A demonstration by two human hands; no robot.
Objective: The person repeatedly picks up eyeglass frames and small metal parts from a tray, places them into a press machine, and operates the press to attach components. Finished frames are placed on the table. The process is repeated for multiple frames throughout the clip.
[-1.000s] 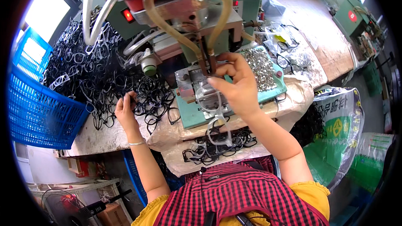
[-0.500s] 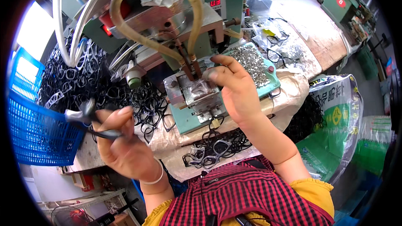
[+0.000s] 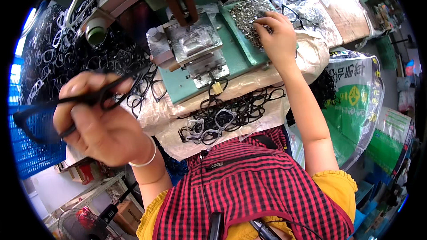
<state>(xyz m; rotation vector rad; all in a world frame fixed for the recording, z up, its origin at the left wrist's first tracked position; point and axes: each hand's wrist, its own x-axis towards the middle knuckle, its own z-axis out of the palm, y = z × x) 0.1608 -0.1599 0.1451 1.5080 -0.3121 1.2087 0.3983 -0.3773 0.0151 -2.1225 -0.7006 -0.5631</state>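
In my left hand [image 3: 104, 129], at the left, is a dark eyeglass frame [image 3: 49, 106], held up with its rim jutting out past my fingers. The frame is slightly blurred. My right hand [image 3: 280, 40] reaches into a teal tray [image 3: 237, 40], its thumb and fingers bent together over a heap of small shiny metal parts [image 3: 245, 15]. Whatever lies between those fingertips is too small to make out. Between my hands stands a metal fixture block [image 3: 195, 38] on a teal base, with two brownish bars [image 3: 182, 9] above it.
Dark eyeglass frames [image 3: 249, 111] lie piled on the paper-covered bench before me. A larger heap of frames [image 3: 49, 49] fills the left, beside a blue basket [image 3: 44, 160]. At the right is a green and white sack [image 3: 351, 102].
My right hand has left the fixture and moved right to the metal parts in the tray. My left hand has turned and raised the eyeglass frame. The view has shifted.
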